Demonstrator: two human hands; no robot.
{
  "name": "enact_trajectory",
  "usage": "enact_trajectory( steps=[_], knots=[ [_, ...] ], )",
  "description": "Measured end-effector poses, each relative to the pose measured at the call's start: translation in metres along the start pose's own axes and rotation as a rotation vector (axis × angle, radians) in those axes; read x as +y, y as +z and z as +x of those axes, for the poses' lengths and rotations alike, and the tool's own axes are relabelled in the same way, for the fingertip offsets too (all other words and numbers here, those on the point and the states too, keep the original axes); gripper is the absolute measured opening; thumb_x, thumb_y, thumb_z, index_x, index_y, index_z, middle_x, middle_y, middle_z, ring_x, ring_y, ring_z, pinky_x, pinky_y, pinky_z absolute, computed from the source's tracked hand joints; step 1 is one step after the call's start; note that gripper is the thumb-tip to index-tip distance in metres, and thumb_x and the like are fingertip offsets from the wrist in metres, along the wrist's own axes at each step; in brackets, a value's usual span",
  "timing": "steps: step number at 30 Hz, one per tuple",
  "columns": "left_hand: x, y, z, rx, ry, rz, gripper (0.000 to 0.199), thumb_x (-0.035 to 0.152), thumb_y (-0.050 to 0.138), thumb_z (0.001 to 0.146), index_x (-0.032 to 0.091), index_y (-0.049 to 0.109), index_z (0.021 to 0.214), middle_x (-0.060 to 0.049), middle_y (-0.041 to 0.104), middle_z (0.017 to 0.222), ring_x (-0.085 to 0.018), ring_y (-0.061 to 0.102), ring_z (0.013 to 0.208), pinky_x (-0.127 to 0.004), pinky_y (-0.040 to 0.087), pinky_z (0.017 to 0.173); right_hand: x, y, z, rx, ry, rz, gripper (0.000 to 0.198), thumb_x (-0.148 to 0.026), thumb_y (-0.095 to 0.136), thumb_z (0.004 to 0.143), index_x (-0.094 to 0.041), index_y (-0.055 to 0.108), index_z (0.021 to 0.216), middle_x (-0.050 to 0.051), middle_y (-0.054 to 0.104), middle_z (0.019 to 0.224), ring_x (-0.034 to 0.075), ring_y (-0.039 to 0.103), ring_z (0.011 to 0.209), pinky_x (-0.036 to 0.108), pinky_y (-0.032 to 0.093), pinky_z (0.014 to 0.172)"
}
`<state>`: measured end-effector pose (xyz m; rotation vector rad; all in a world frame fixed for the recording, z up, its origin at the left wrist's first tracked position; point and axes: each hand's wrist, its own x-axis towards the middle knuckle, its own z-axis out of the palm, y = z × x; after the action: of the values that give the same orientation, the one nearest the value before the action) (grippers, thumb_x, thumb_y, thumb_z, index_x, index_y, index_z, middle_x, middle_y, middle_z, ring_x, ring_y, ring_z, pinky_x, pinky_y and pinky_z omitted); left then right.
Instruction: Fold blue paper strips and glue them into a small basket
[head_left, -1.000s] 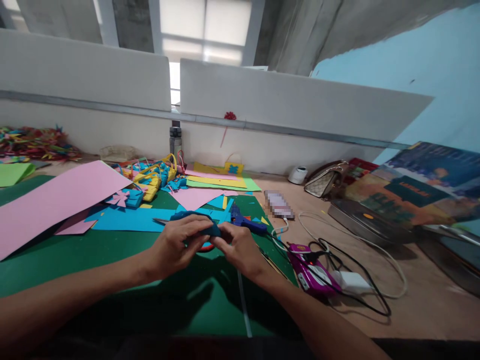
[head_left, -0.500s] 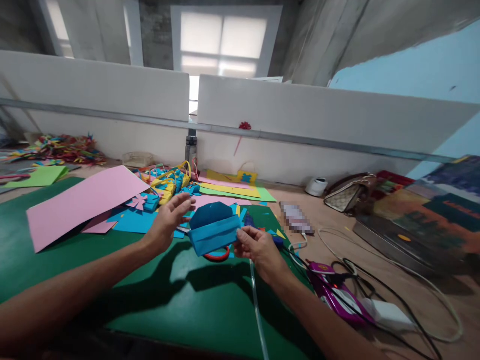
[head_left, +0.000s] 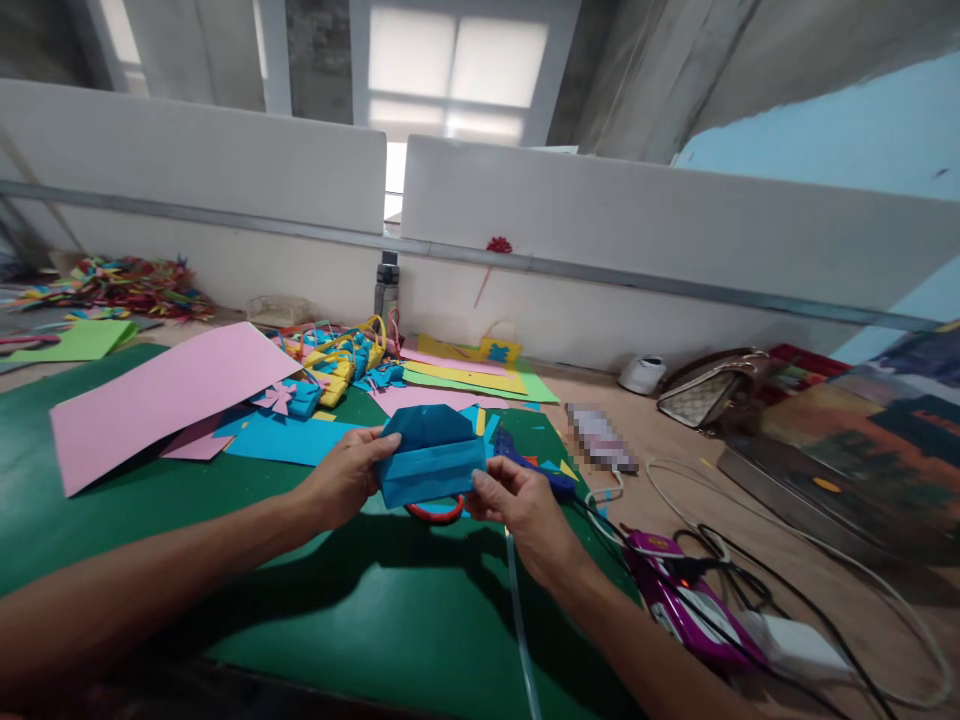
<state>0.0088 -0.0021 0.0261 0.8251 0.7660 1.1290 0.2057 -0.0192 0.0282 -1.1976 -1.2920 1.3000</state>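
Observation:
A folded blue paper pouch [head_left: 431,470], with a darker flap standing up at its back, is held above the green mat [head_left: 300,620]. My left hand [head_left: 349,475] pinches its left edge, thumb on the near side. At the right edge, my right hand [head_left: 521,505] grips it between thumb and fingers. Beneath the pouch lie scissors, of which a red handle loop [head_left: 436,512] shows. A blue glue gun [head_left: 551,480] rests just beyond my right hand, and a clear glue stick [head_left: 521,620] extends from near that hand toward the mat's front edge.
Pink card [head_left: 176,400] and blue paper [head_left: 289,442] lie at left. Small paper bags [head_left: 337,365] are heaped behind, near stacked coloured sheets [head_left: 465,375]. At right are a phone [head_left: 600,437], a purple power strip [head_left: 686,600], tangled cables and a handbag [head_left: 709,390].
My left hand has moved in from beside the pouch and closed on its left edge. The pouch has levelled slightly, while my right hand keeps its hold.

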Motion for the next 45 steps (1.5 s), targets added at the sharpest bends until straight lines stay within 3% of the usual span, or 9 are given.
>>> enact_trajectory(
  steps=[12, 19, 28, 31, 34, 36, 39, 41, 45],
  knots=[
    [0.0, -0.006, 0.002, -0.042, 0.015, 0.058, 0.043, 0.036, 0.077, 0.061, 0.011, 0.067, 0.095, -0.009, 0.071, 0.082, -0.019, 0.066, 0.068, -0.026, 0.053, 0.057, 0.001, -0.003, 0.0, -0.063, -0.113, -0.152, 0.028, -0.042, 0.068, 0.068, -0.017, 0.06, 0.078, 0.0, 0.061, 0.068, 0.014, 0.056, 0.064, 0.029, 0.046, 0.063],
    [0.012, -0.014, 0.001, -0.177, 0.147, 0.401, 0.039, 0.028, 0.075, 0.066, 0.016, 0.068, 0.103, -0.004, 0.071, 0.087, -0.016, 0.063, 0.075, -0.021, 0.05, 0.066, -0.003, -0.003, -0.001, -0.128, -0.092, -0.213, 0.025, -0.04, 0.067, 0.067, -0.018, 0.058, 0.071, -0.001, 0.059, 0.065, 0.013, 0.056, 0.061, 0.028, 0.045, 0.062],
    [0.013, -0.018, 0.0, -0.279, 0.022, 0.613, 0.034, 0.04, 0.064, 0.074, 0.013, 0.07, 0.093, -0.005, 0.069, 0.073, -0.018, 0.062, 0.064, -0.026, 0.048, 0.059, -0.003, 0.001, -0.003, -0.229, -0.11, -0.304, 0.02, -0.035, 0.065, 0.068, -0.018, 0.057, 0.064, -0.003, 0.056, 0.059, 0.011, 0.052, 0.056, 0.025, 0.042, 0.056],
    [0.006, -0.019, 0.002, -0.196, 0.03, 0.505, 0.028, 0.04, 0.067, 0.072, 0.014, 0.07, 0.081, -0.004, 0.067, 0.068, -0.016, 0.06, 0.057, -0.023, 0.046, 0.055, -0.01, -0.006, -0.002, -0.133, -0.205, -0.297, 0.023, -0.041, 0.063, 0.072, -0.019, 0.06, 0.074, -0.002, 0.059, 0.062, 0.013, 0.055, 0.058, 0.028, 0.044, 0.058],
    [-0.001, -0.018, 0.005, -0.091, 0.026, 0.341, 0.026, 0.037, 0.072, 0.068, 0.015, 0.067, 0.079, -0.002, 0.066, 0.064, -0.014, 0.059, 0.055, -0.021, 0.046, 0.052, -0.026, -0.021, 0.0, 0.113, -0.38, -0.35, 0.028, -0.045, 0.057, 0.078, -0.019, 0.06, 0.088, 0.001, 0.063, 0.073, 0.016, 0.059, 0.066, 0.031, 0.047, 0.065],
    [-0.005, -0.016, 0.007, -0.034, 0.001, 0.265, 0.03, 0.036, 0.074, 0.065, 0.014, 0.066, 0.084, -0.002, 0.067, 0.068, -0.014, 0.06, 0.056, -0.023, 0.047, 0.054, -0.037, -0.032, 0.002, 0.247, -0.491, -0.526, 0.027, -0.044, 0.051, 0.083, -0.019, 0.059, 0.093, 0.003, 0.065, 0.076, 0.017, 0.06, 0.067, 0.031, 0.047, 0.064],
    [-0.009, -0.014, 0.009, 0.017, -0.013, 0.218, 0.035, 0.035, 0.074, 0.065, 0.014, 0.065, 0.091, -0.004, 0.069, 0.076, -0.017, 0.063, 0.062, -0.027, 0.051, 0.059, -0.045, -0.042, 0.008, 0.285, -0.556, -1.188, 0.024, -0.033, 0.041, 0.091, -0.019, 0.06, 0.095, 0.005, 0.067, 0.087, 0.018, 0.061, 0.076, 0.028, 0.043, 0.067],
    [-0.01, -0.014, 0.008, 0.062, 0.012, 0.207, 0.035, 0.034, 0.073, 0.066, 0.014, 0.064, 0.094, -0.005, 0.07, 0.081, -0.019, 0.065, 0.068, -0.028, 0.052, 0.062, -0.043, -0.043, 0.015, 0.206, -0.517, -1.566, 0.023, -0.026, 0.04, 0.091, -0.016, 0.061, 0.095, 0.009, 0.067, 0.092, 0.02, 0.061, 0.081, 0.028, 0.041, 0.068],
    [-0.013, -0.017, 0.004, 0.117, 0.023, 0.221, 0.038, 0.034, 0.072, 0.068, 0.013, 0.062, 0.098, -0.009, 0.071, 0.09, -0.022, 0.066, 0.077, -0.031, 0.052, 0.067, -0.031, -0.033, 0.037, -0.024, -0.488, -1.789, 0.016, -0.012, 0.048, 0.085, -0.011, 0.063, 0.087, 0.015, 0.066, 0.087, 0.023, 0.059, 0.082, 0.03, 0.037, 0.064]
  ],
)
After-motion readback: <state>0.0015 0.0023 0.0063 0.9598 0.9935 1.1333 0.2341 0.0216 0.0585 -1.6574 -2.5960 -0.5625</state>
